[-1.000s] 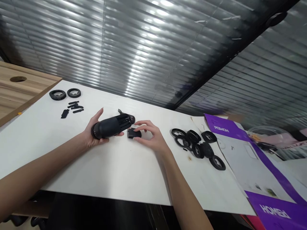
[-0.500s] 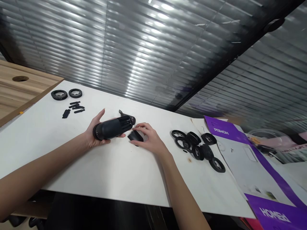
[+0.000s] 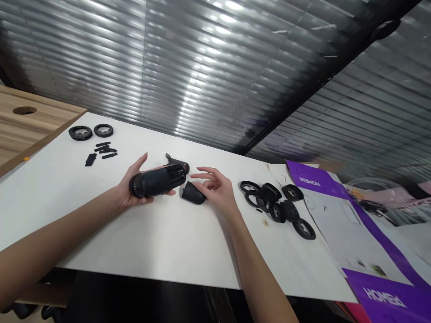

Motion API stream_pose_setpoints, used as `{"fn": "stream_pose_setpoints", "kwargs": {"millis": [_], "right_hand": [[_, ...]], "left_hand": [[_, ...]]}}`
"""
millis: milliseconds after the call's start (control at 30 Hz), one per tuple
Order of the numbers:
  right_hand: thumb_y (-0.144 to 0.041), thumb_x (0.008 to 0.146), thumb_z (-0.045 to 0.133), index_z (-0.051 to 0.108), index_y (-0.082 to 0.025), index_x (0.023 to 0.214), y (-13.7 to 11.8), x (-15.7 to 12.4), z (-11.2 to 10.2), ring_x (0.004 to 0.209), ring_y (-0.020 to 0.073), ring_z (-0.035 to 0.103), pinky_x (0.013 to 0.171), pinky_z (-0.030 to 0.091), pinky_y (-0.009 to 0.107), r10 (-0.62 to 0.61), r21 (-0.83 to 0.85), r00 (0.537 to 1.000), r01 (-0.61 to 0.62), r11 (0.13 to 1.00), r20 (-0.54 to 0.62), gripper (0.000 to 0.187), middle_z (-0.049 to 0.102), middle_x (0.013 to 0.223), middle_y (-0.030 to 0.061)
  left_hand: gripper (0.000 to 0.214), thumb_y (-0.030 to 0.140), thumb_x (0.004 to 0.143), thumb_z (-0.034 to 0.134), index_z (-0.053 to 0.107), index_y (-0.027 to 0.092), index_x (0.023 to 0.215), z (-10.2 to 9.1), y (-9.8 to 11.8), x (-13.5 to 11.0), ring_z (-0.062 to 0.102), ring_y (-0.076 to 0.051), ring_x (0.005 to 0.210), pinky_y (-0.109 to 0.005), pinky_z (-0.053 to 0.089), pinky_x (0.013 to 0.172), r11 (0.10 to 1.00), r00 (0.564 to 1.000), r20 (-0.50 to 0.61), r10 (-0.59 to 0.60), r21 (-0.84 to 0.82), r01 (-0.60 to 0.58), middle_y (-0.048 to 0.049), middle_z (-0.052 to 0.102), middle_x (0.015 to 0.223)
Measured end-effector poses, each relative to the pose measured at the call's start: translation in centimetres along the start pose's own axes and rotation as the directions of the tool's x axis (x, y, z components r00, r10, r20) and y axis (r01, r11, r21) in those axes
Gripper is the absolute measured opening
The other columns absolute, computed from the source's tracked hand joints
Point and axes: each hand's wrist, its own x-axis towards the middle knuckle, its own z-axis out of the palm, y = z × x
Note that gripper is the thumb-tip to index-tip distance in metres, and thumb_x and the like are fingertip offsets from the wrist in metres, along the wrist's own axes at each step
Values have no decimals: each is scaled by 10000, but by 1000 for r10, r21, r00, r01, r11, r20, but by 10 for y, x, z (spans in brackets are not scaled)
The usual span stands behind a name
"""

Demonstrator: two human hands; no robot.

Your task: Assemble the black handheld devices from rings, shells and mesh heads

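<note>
My left hand (image 3: 129, 181) is wrapped around a black cylindrical device body (image 3: 155, 181), held at a slant above the table. Its slotted, glossy end points right. Just right of that end, a black tapered cap-like piece (image 3: 193, 194) is at table height. My right hand (image 3: 215, 188) is beside this piece, with the thumb at its upper edge and the other fingers spread above. Behind the device body sits a dark part with a rounded end and a curved arm (image 3: 182, 166), partly hidden by it.
Two black rings (image 3: 103, 130) and several flat black strips (image 3: 105, 148) lie at the left of the white table (image 3: 161, 242). Several black rings and round parts (image 3: 276, 197) are grouped on the right, beside a purple and white printed sheet (image 3: 336, 215). A wooden board (image 3: 40, 112) borders the left.
My right hand's fingers have lifted and spread away from the cap-like piece. That piece has turned and shows more of its side. My left hand still holds the device body in nearly the same place.
</note>
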Motion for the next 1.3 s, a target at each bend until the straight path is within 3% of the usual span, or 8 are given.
{"fn": "stream_pose_setpoints", "kwargs": {"millis": [100, 267, 467, 667, 767, 900, 1067, 1300], "right_hand": [[-461, 850, 815, 753, -223, 1143, 1, 3, 1, 646, 154, 684, 600, 544, 312, 75, 47, 996, -78, 996, 53, 382, 817, 1136, 107], [-459, 821, 834, 789, -238, 1077, 4, 11, 0, 897, 215, 748, 800, 591, 361, 92, 162, 995, -99, 982, 50, 341, 817, 1138, 95], [-439, 751, 907, 767, -234, 1111, 4, 13, -10, 869, 205, 736, 841, 604, 400, 150, 280, 979, -184, 942, 139, 437, 771, 1260, 120], [-347, 676, 970, 730, -285, 1265, 0, 4, -9, 1121, 259, 681, 1007, 574, 448, 102, 27, 884, -129, 991, 456, 639, 700, 1348, 97], [-351, 711, 948, 735, -304, 1237, -5, 0, -5, 1094, 257, 641, 962, 568, 434, 78, -131, 886, -19, 991, 456, 569, 664, 1344, 83], [-332, 743, 919, 751, -279, 1126, -11, -1, -1, 1056, 256, 628, 922, 539, 409, 140, -228, 889, -42, 973, 436, 421, 680, 1195, 67], [-323, 804, 863, 761, -252, 966, -15, -1, 0, 1052, 259, 632, 940, 519, 412, 145, -222, 874, -44, 974, 463, 203, 703, 1125, 69], [-356, 829, 825, 773, -250, 1026, -13, -2, 2, 965, 239, 610, 862, 498, 390, 158, -195, 893, -81, 977, 421, 229, 728, 1074, 58]], "left_hand": [[749, 659, 1052, 309, 579, 93, 1461, 1, 0, 0, 774, -393, 623, -362, 533, 309, 1000, 1000, 1, -4, -14, 4, -302, 773, 1043], [793, 663, 1057, 262, 549, 50, 1472, -1, 0, 1, 769, -386, 607, -356, 533, 316, 1000, 1000, 21, -5, 16, 5, -322, 766, 1004], [749, 654, 1062, 244, 565, 91, 1437, 1, 0, 0, 718, -316, 483, -338, 518, 316, 998, 1000, -6, 6, 58, -6, -321, 764, 1038], [757, 657, 1058, 252, 542, 91, 1469, 0, -1, 2, 705, -320, 468, -333, 490, 292, 999, 999, -36, 32, 43, -30, -295, 777, 994], [768, 665, 1052, 282, 564, 69, 1446, -3, 0, 3, 673, -296, 412, -341, 500, 304, 1000, 1000, -23, 5, 29, -5, -290, 780, 963], [780, 686, 1044, 290, 579, 70, 1425, -7, 0, 4, 689, -307, 433, -340, 504, 313, 999, 1000, -13, 21, 38, -21, -307, 774, 978], [799, 692, 1046, 273, 548, 68, 1462, -7, 0, 3, 733, -340, 517, -330, 501, 311, 996, 997, -65, 45, 74, -40, -317, 769, 1018], [784, 670, 1054, 275, 558, 52, 1445, 2, 0, 0, 645, -292, 372, -323, 464, 277, 989, 984, -155, 91, 126, -72, -269, 772, 861]]}}
